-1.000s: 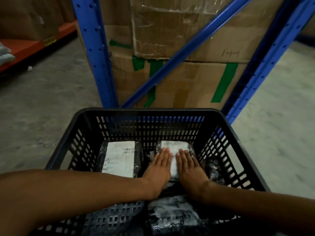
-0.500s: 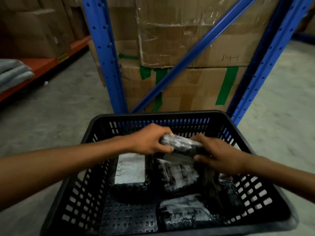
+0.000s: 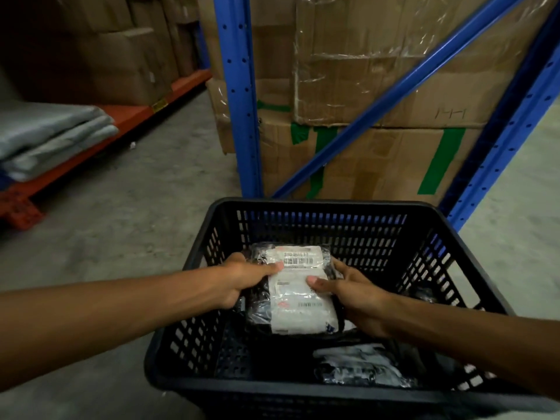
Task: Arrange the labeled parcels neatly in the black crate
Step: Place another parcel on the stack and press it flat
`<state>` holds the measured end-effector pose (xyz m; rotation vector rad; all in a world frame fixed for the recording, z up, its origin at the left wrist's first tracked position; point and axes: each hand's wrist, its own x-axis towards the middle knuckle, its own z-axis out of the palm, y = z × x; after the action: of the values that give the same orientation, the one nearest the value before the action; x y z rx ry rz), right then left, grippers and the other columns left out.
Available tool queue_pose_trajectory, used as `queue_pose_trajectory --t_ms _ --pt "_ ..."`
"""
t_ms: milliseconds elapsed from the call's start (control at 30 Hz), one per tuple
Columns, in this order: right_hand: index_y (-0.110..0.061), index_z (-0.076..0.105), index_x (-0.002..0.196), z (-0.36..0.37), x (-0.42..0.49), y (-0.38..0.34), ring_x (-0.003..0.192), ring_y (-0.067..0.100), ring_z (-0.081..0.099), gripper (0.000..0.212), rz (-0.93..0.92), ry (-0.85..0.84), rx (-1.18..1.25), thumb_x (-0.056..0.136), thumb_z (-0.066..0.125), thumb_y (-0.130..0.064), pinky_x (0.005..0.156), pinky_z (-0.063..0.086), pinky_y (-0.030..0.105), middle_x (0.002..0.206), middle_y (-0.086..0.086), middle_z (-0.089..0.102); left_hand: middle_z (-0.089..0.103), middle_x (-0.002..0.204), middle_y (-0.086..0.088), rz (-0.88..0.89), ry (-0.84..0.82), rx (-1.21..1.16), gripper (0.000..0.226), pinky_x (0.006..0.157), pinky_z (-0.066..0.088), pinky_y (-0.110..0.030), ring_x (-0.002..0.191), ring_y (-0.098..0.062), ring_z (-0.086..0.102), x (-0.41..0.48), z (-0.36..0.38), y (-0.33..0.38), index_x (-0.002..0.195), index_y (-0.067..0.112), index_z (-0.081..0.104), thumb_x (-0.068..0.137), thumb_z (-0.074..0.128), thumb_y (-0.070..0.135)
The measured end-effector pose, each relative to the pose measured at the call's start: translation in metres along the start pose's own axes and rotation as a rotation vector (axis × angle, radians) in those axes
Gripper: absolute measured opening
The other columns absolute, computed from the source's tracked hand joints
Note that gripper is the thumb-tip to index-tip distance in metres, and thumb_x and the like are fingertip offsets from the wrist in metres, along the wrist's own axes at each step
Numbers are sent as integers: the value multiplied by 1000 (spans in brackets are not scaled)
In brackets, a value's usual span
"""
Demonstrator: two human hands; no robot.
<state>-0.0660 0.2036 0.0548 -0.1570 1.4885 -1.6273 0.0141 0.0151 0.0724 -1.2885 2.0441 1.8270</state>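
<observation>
Hands first: the left hand (image 3: pixel 242 280) grasps the left edge of a labeled parcel (image 3: pixel 298 291), thumb pressed on the white label near its barcode. The right hand (image 3: pixel 354 294) grasps the right edge, thumb on the label face, fingers curled under the side. Between the two grips the parcel is label-up and tilted slightly, inside the black crate (image 3: pixel 321 207), toward the crate's 11 o'clock. Whether it rests on anything below is hidden. At 5 o'clock of the held parcel, another wrapped parcel (image 3: pixel 360 369) lies on the crate bottom near the front wall. The crate stands on a concrete floor (image 3: pixel 136 207). Beyond it at 12 o'clock rise blue rack posts (image 3: pixel 239 95) with taped cardboard boxes (image 3: pixel 378 86) behind. At 10 o'clock, folded grey bags (image 3: pixel 51 131) lie on an orange shelf (image 3: pixel 130 115).
</observation>
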Motion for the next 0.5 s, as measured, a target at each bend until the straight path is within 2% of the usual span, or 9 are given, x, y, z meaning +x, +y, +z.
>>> queue_pose_trajectory --t_ms 67,100,167,200,267,300,367,433,500 --pt "-28 65 117 8 14 -4 92 24 78 39 -25 4 12 89 69 -1 68 63 37 104 4 81 76 104 -17 76 50 -38 51 73 62 -37 91 -30 75 5 -7 -3 113 -1 68 76 83 31" --pt "-29 65 116 14 21 -7 93 24 78 37 -41 8 7 90 68 -2 70 64 38 104 3 81 77 105 -16 127 79 -51 46 79 63 -40 93 -30 75 9 -11 0 112 0 71 79 81 30" --pt "-26 60 127 24 37 -11 101 26 75 42 -73 28 -13 92 67 -6 77 63 40 114 6 77 77 109 -12 228 144 -32 39 91 59 -43 99 -28 74 21 -18 7 116 7 72 84 76 28" --pt "-25 51 139 30 46 -12 108 28 72 51 -81 39 -49 93 65 -8 85 61 43 124 9 73 76 113 -10 257 172 7 39 95 58 -43 103 -27 72 29 -21 9 120 10 70 86 74 28" --pt "-21 18 158 39 65 -9 128 32 58 73 -44 51 -243 98 59 -15 104 51 45 147 15 53 69 127 -9 240 174 154 46 102 53 -41 116 -27 66 47 -25 7 133 13 61 91 67 30" --pt "-17 0 160 42 76 -4 139 34 45 81 -6 64 -376 100 55 -22 113 41 43 157 18 38 63 136 -10 193 139 249 53 106 50 -40 124 -28 61 54 -24 4 141 12 53 93 63 32" --pt "-11 -16 157 44 93 10 149 34 28 88 49 148 -601 101 47 -41 121 27 39 165 18 19 51 150 -13 88 103 426 67 110 44 -37 134 -31 52 64 -18 -3 155 8 32 99 51 40" --pt "-11 -18 156 38 104 17 146 32 33 91 60 178 -693 100 42 -49 116 29 28 164 15 26 42 155 -17 45 146 540 76 110 43 -36 137 -33 48 72 -9 -9 160 5 8 102 39 44" --pt "-14 -12 158 27 108 15 140 26 42 91 111 72 -640 98 45 -52 101 38 21 161 9 33 37 158 -17 38 175 595 79 108 42 -34 139 -32 46 73 -5 -8 160 6 -2 103 38 44"
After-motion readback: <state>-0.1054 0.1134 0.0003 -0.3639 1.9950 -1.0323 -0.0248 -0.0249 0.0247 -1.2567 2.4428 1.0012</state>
